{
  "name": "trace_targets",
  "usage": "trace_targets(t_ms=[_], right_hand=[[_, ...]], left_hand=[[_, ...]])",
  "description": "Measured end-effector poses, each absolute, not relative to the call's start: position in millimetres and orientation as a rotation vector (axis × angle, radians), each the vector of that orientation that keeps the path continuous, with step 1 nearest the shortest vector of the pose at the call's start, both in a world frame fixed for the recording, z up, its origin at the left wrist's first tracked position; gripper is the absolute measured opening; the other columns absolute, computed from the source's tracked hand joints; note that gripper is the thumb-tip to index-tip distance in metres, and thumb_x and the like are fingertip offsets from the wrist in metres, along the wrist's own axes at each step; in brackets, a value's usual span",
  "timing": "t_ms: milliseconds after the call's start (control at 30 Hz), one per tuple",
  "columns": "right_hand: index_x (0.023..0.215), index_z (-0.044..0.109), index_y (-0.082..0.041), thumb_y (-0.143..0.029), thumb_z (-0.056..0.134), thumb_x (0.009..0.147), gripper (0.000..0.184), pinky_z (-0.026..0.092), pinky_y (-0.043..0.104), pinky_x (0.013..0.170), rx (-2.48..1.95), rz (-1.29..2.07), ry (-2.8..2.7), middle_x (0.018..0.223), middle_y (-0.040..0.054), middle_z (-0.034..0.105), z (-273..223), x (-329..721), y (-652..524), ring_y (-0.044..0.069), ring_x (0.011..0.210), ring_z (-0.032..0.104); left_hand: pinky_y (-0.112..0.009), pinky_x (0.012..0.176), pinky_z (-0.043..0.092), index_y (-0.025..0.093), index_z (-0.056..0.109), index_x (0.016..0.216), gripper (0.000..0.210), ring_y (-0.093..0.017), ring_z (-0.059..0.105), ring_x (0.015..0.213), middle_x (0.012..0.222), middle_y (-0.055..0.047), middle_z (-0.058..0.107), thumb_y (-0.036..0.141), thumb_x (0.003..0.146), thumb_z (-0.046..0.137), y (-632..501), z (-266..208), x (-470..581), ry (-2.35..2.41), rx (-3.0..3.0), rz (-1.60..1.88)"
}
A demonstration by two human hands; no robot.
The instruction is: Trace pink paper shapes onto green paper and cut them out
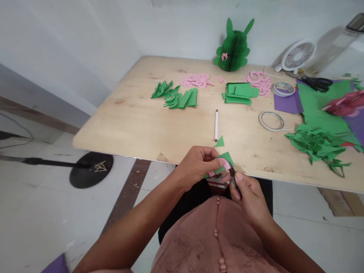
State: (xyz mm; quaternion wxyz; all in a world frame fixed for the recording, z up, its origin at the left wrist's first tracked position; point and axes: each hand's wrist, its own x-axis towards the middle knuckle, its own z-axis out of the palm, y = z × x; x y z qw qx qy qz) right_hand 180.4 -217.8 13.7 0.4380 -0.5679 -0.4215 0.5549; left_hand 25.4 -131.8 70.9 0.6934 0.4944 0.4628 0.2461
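Observation:
In the head view, my left hand (200, 165) pinches a piece of green paper (226, 156) together with a pink paper shape (226, 163) laid over it, at the table's front edge. My right hand (251, 193) is closed round dark scissors (232, 173), whose tip touches the edge of the pink and green paper. Fingers hide most of their handles. Just beyond my left hand lies a small green paper scrap (220, 141), and past it a white pen (216, 125).
Green cut shapes (170, 96), pink cut-outs (196, 80) and stacked green strips (241, 93) lie farther back. A green paper rabbit (232, 49) stands by the wall. Tape rolls (271, 121), black scissors (317, 82), green scraps (315, 144) and a small fan (298, 56) are at right.

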Motion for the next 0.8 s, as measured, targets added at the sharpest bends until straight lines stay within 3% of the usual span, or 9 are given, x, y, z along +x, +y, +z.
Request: trace_targets(t_ms=[800], right_hand=[[0.074,0.066,-0.014,-0.055,0.047,0.089,0.047,0.02,0.022,0.04,-1.448,1.394,-1.024,0.046,-0.0061,0.032,19.3,181.3,-216.3,0.008,0.042,0.025]], left_hand=[[-0.013,0.036,0.028,0.015,0.059,0.061,0.019,-0.005,0.044,0.044,0.048,0.004,0.05,0.027,0.072,0.068,-130.1,77.2,22.7,1.038,1.171,0.518]])
